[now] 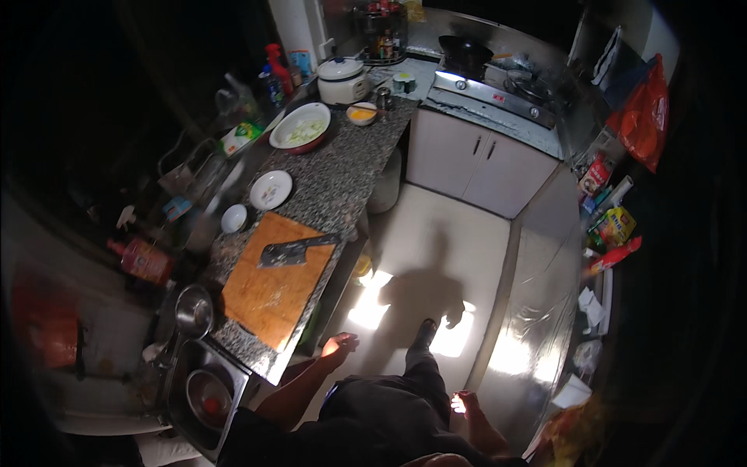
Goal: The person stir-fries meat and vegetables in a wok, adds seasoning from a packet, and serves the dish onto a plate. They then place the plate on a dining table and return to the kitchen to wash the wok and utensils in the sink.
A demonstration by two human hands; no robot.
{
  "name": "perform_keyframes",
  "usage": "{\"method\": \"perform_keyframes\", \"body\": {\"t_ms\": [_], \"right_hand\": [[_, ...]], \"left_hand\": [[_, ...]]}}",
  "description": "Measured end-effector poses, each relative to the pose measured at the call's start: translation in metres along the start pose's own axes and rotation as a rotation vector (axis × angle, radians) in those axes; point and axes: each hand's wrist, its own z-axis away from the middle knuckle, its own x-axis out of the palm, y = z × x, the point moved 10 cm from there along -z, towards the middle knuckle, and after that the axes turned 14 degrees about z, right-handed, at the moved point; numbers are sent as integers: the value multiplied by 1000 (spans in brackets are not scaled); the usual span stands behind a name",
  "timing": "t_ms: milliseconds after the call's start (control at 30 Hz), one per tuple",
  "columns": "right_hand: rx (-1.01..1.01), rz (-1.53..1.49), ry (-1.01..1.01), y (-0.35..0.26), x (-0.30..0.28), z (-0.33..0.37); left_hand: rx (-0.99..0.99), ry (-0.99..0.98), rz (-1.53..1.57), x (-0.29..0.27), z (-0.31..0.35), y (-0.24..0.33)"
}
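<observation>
The head view shows the right hand (465, 403) low over the floor (469, 241), too glare-washed to tell its openness or contents. The left hand (340, 348), loosely half-open with nothing visible in it, hangs just off the right edge of the counter (334, 175). Left of it, the cutting board (268, 300) lies at the counter's near end, a cleaver (289, 252) across its far part.

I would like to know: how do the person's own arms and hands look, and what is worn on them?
The left hand and right hand show no gloves; rings are too small to tell. Both forearms are bare, with no watch visible. A dark sleeve ends above the left forearm.
</observation>
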Motion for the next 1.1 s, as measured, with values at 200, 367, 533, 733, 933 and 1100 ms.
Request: {"method": "perform_keyframes", "body": {"t_ms": [200, 367, 533, 733, 933, 1100], "right_hand": [[-189, 437, 161, -260, -109, -51], [-478, 350, 222, -527, -183, -102], [-605, 188, 200, -721, -211, -153], [-581, 131, 182, -842, -259, -174], [-732, -14, 162, -1006, -306, -178], [-862, 12, 51, -1133, -335, -193]], "left_hand": [[-28, 32, 231, 80, -98, 80], [-75, 40, 407, 148, -187, 177], [-30, 24, 402, 205, -352, 270], [-24, -156, 257, 325, -495, 434], [93, -195, -7, 451, -623, 605], [27, -197, -91, 537, -747, 657]]}}
